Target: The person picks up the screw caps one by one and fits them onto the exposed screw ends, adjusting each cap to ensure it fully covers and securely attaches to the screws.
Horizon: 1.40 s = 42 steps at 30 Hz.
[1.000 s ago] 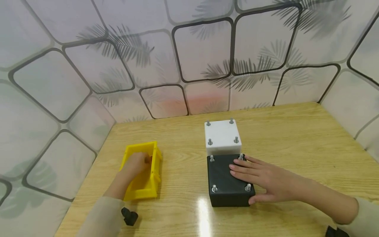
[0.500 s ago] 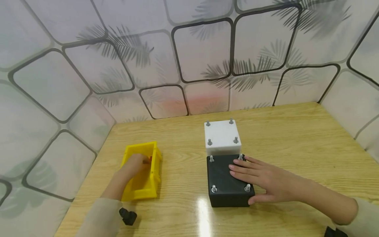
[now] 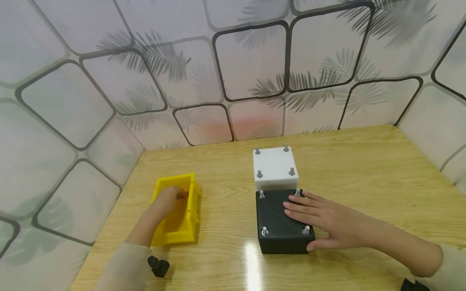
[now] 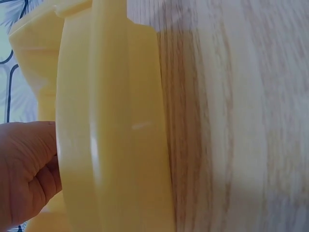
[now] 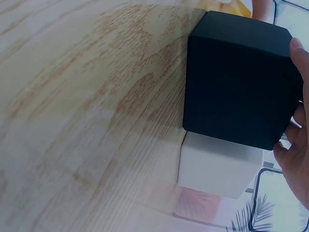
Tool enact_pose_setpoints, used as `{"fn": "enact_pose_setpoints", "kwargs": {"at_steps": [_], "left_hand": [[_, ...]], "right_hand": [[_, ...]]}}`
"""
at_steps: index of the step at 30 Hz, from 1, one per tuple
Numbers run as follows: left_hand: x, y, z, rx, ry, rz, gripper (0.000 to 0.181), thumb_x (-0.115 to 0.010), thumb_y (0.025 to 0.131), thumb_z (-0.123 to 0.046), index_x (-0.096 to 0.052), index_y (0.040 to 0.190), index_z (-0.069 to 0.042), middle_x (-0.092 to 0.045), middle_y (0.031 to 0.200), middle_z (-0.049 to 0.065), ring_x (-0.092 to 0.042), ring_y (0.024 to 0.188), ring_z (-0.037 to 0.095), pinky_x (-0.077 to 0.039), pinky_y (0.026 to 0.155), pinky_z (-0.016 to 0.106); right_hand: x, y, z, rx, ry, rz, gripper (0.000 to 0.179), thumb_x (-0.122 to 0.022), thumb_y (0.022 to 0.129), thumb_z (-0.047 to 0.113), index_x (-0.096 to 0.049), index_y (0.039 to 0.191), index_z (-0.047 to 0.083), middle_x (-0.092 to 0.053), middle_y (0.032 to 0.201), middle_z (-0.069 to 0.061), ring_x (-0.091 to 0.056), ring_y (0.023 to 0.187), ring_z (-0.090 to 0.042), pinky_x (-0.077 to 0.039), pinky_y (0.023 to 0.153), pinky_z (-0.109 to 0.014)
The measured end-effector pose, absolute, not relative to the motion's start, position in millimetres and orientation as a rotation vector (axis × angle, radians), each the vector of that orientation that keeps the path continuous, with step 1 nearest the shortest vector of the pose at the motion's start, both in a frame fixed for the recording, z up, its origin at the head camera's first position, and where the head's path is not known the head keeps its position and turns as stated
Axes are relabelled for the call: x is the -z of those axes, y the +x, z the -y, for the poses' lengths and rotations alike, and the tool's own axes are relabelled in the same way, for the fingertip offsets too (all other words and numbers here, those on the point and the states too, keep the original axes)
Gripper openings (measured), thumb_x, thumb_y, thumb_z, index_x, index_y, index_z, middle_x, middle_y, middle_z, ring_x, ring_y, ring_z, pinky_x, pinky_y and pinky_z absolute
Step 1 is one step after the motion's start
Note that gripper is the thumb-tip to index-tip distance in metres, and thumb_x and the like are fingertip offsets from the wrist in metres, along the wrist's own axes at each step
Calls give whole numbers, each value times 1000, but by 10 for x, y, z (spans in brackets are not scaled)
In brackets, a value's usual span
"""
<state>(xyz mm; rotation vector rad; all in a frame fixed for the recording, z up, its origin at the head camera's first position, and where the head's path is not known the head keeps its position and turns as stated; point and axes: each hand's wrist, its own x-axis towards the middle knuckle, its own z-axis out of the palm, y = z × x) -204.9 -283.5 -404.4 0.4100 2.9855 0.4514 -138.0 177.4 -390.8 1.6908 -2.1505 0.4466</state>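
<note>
My left hand (image 3: 168,201) reaches down into a yellow bin (image 3: 191,214) on the left. Its fingers point down inside, mostly hidden, and I cannot tell whether they grip anything. A small red thing (image 3: 187,194) shows right by the fingertips. In the left wrist view the bin's wall (image 4: 111,121) covers the fingers of that hand (image 4: 24,169). My right hand (image 3: 329,218) lies spread on a black block (image 3: 278,214), thumb against its near right edge. Upright metal bolts (image 3: 264,231) stand at the block's corners. The right wrist view shows the block's plain side (image 5: 241,87).
Right behind the black block stands a white block (image 3: 274,163) with similar bolts at its corners. Both rest on a wood-grain table (image 3: 225,194). A patterned cloth wall (image 3: 251,60) encloses the table's back and sides.
The left hand stays inside the bin and shifts only slightly. The right hand keeps its place on the black block, and the head view has moved a touch.
</note>
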Motion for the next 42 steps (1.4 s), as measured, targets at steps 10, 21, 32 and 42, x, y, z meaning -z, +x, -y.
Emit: {"fn": "enact_pose_setpoints", "kwargs": {"at_steps": [10,21,32,42], "left_hand": [[4054,-2056,2836,-431,553,-3069,5,-70,80,1,-71,86,1,-67,83,11,-63,80,28,-53,75,41],[4006,-2051,2827,-440,389,-2995,7,-66,86,-3,-71,90,-1,-70,91,11,-64,86,25,-53,80,42],[3903,-2051,2800,-533,206,-2819,11,-65,84,-4,-69,91,4,-69,85,12,-62,74,19,-55,69,34],[3815,-1985,2774,-675,-34,-2704,14,-65,86,-5,-66,90,8,-67,78,11,-63,64,15,-56,61,30]], "right_hand": [[3898,-1387,-1783,-465,1690,2164,77,-66,84,47,-43,139,-1,-45,142,-16,-36,136,-30,-9,118,-32],[3896,-1398,-1784,-460,1694,2173,78,-68,82,47,-43,139,0,-44,144,-15,-33,137,-28,-9,118,-31],[3897,-1377,-1786,-469,1696,2174,79,-69,82,47,-43,139,0,-45,143,-15,-35,137,-28,-10,118,-31],[3905,-1349,-1805,-485,1694,2190,79,-69,82,47,-42,140,0,-44,144,-14,-30,139,-26,-8,118,-30]]}}
